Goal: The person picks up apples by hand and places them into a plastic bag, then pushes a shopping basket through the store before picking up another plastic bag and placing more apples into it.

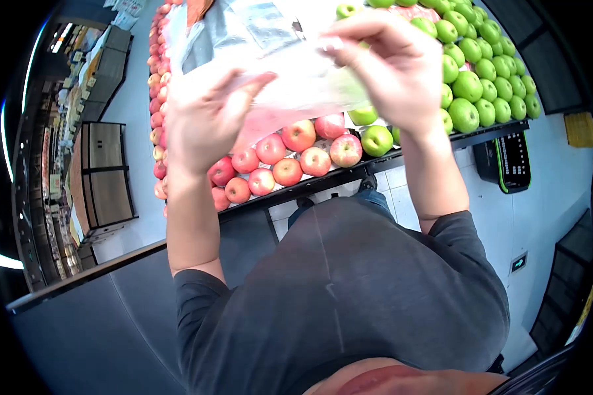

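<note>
A thin, see-through plastic bag (300, 85) stretches between my hands above the apples, blurred by motion. My left hand (207, 115) is at its left side, thumb pointing inward and fingers partly smeared, and seems to grip its edge. On the other side my right hand (402, 69) pinches the film between thumb and forefinger, near a small white spot. Below the bag lie rows of red apples (287, 171) at the front of the display. Green apples (466, 115) are piled right of and under my right hand.
The display's dark front edge (323, 178) runs close to my body. Grey-white wrapping (250, 29) covers the middle of the display. A dark device with a green rim (512, 163) stands at the right. Shelving with goods (62, 184) is at the far left.
</note>
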